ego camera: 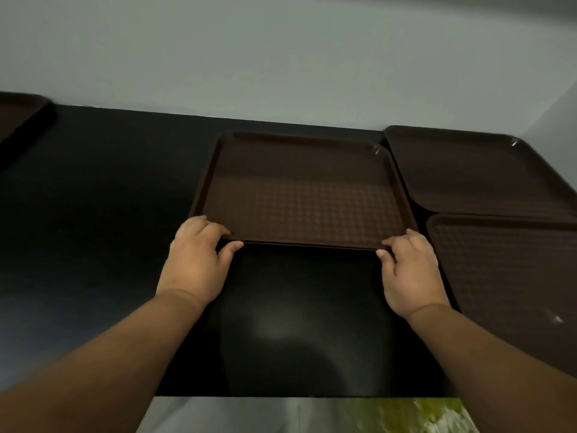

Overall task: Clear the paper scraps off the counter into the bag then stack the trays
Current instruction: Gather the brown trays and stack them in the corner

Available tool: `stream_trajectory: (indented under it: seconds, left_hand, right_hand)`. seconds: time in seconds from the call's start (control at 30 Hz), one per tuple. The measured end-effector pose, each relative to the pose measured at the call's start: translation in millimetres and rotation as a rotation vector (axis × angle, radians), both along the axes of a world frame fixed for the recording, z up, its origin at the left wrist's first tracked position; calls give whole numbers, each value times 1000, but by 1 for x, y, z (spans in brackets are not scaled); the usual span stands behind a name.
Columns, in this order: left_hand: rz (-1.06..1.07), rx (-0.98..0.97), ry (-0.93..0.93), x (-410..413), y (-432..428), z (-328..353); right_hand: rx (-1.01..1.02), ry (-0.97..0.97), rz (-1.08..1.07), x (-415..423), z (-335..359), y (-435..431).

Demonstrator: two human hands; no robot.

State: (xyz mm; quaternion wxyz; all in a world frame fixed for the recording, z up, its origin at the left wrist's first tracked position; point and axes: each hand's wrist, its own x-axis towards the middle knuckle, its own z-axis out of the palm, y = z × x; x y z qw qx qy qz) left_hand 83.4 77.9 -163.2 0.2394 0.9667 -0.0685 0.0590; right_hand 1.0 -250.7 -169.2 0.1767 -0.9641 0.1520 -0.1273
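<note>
– Black, glossy counter (109, 214) under a pale grey wall (281, 57), and our brown rectangular plastic tray (306, 195) lies in the middle of it, its far edge close to the wall. Where do we have hold of it?

– By the two near corners. Our left hand (196, 254) pinches the near left corner, fingers curled over the rim and thumb against the edge. Our right hand (409, 267) does the same at the near right corner.

– How do we expect it to handle?

– Light and stiff, we judge. It is thin moulded plastic with a raised rim, so it should lift in one piece without sagging. The rim looks smooth and slightly shiny, so a fingertip pinch could slip. For carrying, we think a fuller hold along the short sides would be surer. We don't take it for fragile.

– And its look?

– Dark brown, with rounded corners, a fine woven-looking pattern on its floor and a small glint at the far right corner. A thin line runs under the near edge, and we cannot tell whether that is shadow or something beneath.

– What lies around it?

– Just to its right are a second brown tray (468, 170), towards the wall, and a third brown tray (515, 276), nearer us. Well to its left we see the corner of a fourth dark tray (18, 120). Stacking seems to us the step in hand.
</note>
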Motion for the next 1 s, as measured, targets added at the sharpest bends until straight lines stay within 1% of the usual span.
stream_trajectory:
  seconds: [0.07,0.13,0.33,0.67,0.87,1.0]
  left_hand:
    - [6,4,-4,-1,-1,2]
    - [10,53,-33,-3,-3,5]
    - [42,136,-48,-9,-7,11]
    - [11,122,-27,-6,-4,11]
    - [1,172,-67,-6,-4,9]
    - [-1,207,-58,-9,-8,14]
  right_hand:
    - [-36,-16,11,0,1,0]
    - [-67,-25,7,-2,0,-1]
    - [-69,-5,14,-1,0,-1]
    - [-46,18,14,0,-1,-2]
    - [42,-10,-18,-11,11,7]
    - [232,-108,-164,-35,31,8]
